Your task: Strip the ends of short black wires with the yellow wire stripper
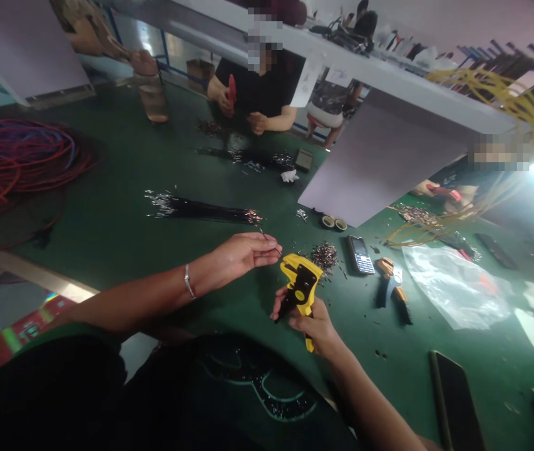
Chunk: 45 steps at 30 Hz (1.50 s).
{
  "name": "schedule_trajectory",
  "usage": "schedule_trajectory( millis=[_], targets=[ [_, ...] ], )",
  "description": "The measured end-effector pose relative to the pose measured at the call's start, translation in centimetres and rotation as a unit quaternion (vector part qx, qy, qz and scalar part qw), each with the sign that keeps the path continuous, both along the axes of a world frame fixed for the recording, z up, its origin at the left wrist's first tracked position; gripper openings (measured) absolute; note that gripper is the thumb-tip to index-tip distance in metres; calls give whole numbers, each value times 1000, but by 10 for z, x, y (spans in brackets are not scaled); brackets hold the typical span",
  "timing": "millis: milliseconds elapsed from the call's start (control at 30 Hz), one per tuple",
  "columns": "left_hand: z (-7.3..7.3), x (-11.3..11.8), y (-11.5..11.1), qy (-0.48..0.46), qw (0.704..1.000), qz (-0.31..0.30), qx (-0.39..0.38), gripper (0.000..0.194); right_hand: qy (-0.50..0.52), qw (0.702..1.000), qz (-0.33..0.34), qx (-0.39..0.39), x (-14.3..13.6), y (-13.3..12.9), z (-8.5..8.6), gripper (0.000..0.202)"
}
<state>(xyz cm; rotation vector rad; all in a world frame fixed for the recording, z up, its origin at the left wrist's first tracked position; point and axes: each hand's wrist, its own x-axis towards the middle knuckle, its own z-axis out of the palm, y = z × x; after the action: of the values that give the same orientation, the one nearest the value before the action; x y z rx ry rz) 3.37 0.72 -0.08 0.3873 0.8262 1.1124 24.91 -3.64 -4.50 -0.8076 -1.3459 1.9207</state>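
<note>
My right hand (pixel 311 322) is wrapped round the handles of a yellow and black wire stripper (pixel 302 288). The tool's jaws point up and to the left, close to the fingertips of my left hand (pixel 252 252). My left hand pinches a thin dark wire (pixel 279 252), whose end is near the jaws; whether they touch is too small to tell. Just beyond my left hand lies a bundle of black wires (pixel 205 210) with silvery ends at the left and coppery ends at the right. A pile of small cut pieces (pixel 324 257) is behind the tool.
Right of the pile are a keypad phone (pixel 361 255), an orange and black tool (pixel 393 285), a plastic bag (pixel 457 285) and a smartphone (pixel 457 401). Red and blue cables (pixel 17 156) lie far left, a bottle (pixel 151 94) behind. Across the table (pixel 121 169), a person holds a red tool.
</note>
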Motion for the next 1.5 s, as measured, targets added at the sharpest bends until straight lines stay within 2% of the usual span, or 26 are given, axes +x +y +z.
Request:
schedule_trajectory(
  millis=[533, 933, 1500],
  targets=[
    [-4, 3, -4, -11, 999, 40, 23, 10, 17, 999, 11, -27, -2, 0, 1, 45],
    [-14, 5, -6, -22, 999, 25, 32, 10, 14, 1000, -3, -25, -4, -3, 2, 41],
    [-11, 5, -6, -5, 999, 33, 32, 11, 10, 1000, -16, -12, -4, -2, -3, 30]
  ],
)
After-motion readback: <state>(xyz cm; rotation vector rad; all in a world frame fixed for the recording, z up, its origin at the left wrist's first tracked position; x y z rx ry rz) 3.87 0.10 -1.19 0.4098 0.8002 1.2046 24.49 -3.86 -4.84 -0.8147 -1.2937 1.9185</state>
